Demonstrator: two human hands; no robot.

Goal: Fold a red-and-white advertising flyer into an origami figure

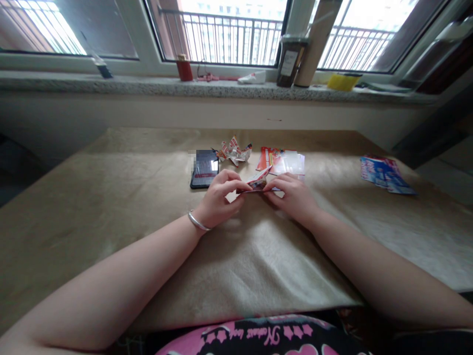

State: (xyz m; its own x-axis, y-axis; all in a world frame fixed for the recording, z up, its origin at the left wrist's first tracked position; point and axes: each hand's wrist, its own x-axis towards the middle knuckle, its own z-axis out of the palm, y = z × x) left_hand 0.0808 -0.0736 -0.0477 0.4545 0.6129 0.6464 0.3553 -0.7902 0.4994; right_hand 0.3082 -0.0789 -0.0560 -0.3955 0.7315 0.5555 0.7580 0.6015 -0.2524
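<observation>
My left hand [219, 197] and my right hand [291, 195] meet at the middle of the table, both pinching a small folded piece of red-and-white printed paper [257, 180]. The left fingers curl round its left end, and a silver bangle sits on that wrist. The right fingers press on its right end against the table. A finished folded paper figure [233, 151] lies just beyond the hands. Flat printed sheets [283, 160] lie behind the right hand.
A dark phone [204, 169] lies left of the paper. More printed sheets [384, 175] lie at the far right. A beige cloth covers the table [111, 207]. The window sill [207, 88] holds a red cup, a jar, a yellow bowl.
</observation>
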